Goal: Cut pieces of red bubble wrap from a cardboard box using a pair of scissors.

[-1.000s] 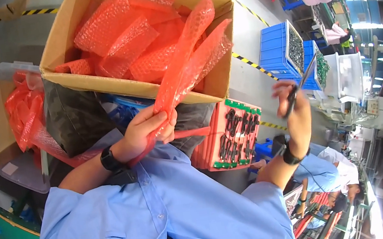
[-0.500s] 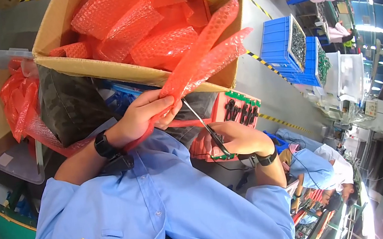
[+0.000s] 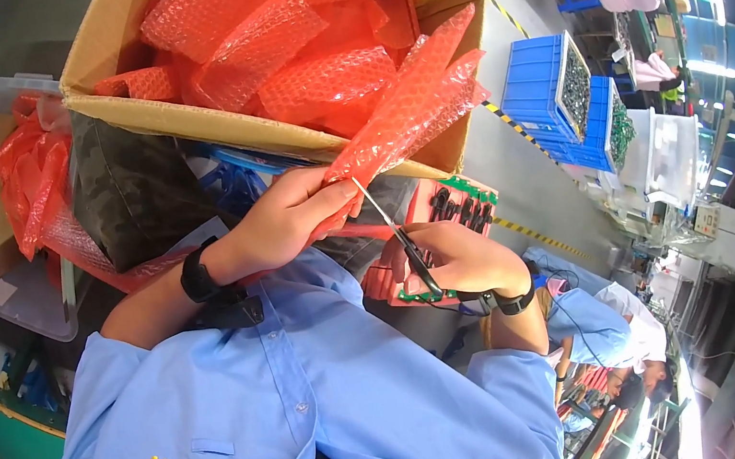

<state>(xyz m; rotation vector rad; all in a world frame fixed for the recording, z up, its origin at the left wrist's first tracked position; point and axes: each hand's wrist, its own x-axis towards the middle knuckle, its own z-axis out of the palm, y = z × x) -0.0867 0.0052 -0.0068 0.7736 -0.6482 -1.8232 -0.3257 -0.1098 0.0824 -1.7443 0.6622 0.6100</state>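
My left hand point(image 3: 293, 220) is closed round a long strip of red bubble wrap point(image 3: 403, 121), with thumb and fingers pinching it. From this grip, the strip's folded leaves spread up and right over the front edge of a cardboard box point(image 3: 204, 121). The rest trails below my left forearm toward a clear plastic bin. My right hand point(image 3: 465, 257) is closed on a black-handled cutting tool point(image 3: 417, 265) with a slim silver blade. The blade's tip touches the wrap beside my left fingers; whether it is a knife or scissors is unclear.
Red bubble wrap pieces point(image 3: 329, 85) fill the box. More wrap point(image 3: 35, 188) lies in the clear bin point(image 3: 27, 316) at left. A pink tray with black parts point(image 3: 441, 203) sits behind my right hand. Blue crates point(image 3: 533, 85) stand right; co-workers point(image 3: 587, 319) sit lower right.
The blade has shifted slightly up, its tip meeting the wrap at my left fingers. My left hand has moved a little right, and the wrap's leaves look broader and closer together.
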